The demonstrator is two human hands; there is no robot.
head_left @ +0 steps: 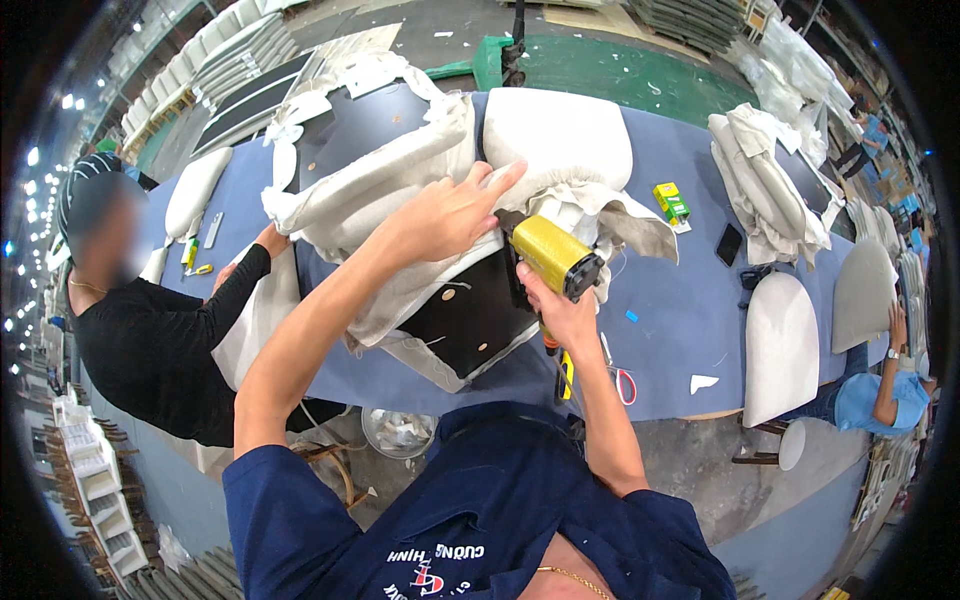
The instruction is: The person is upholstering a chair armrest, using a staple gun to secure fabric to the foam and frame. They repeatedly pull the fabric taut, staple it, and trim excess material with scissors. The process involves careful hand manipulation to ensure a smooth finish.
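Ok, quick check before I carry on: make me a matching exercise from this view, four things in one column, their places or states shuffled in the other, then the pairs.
Things
1. Yellow tool
2. Phone
3. Scissors
4. Left hand

Places and states
A. Red-handled, beside the right forearm
B. Index finger extended, over pale upholstery
C. Gripped in the right hand
D. Black, lying near a yellow-green box

Pairs
1-C, 2-D, 3-A, 4-B
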